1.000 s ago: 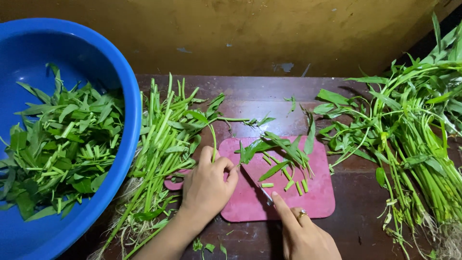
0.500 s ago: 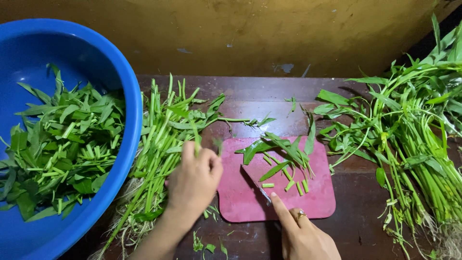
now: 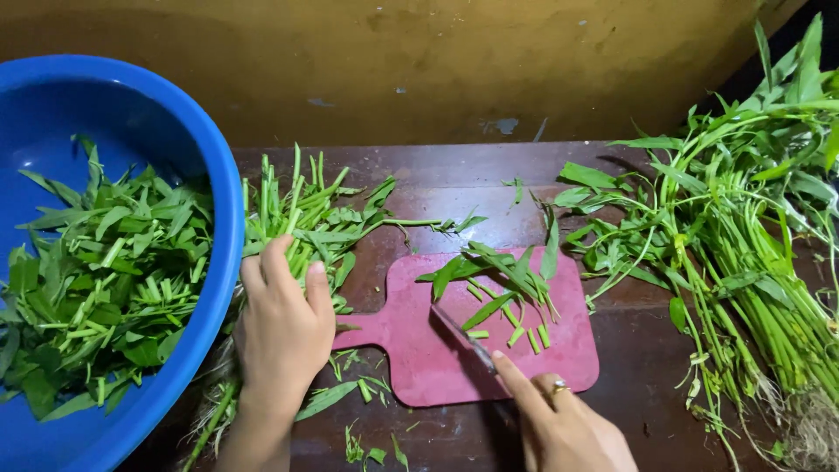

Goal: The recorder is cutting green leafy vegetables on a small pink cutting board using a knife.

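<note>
At nine o'clock sits the blue basin (image 3: pixel 223 262) of chopped greens. At three lie uncut water spinach stalks (image 3: pixel 752 262). Your left hand (image 3: pixel 284 328) grasps the trimmed stem pile (image 3: pixel 288 218). On the pink cutting board (image 3: pixel 419 367), your right hand (image 3: pixel 568 428) grips the knife (image 3: pixel 463 336) beside cut pieces (image 3: pixel 511 293).

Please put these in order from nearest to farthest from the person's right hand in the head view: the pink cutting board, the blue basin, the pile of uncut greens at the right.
From the right hand:
1. Pink cutting board: directly ahead of it, under the knife it holds.
2. Pile of uncut greens: at the table's right side.
3. Blue basin: far left, beyond the left hand.
</note>
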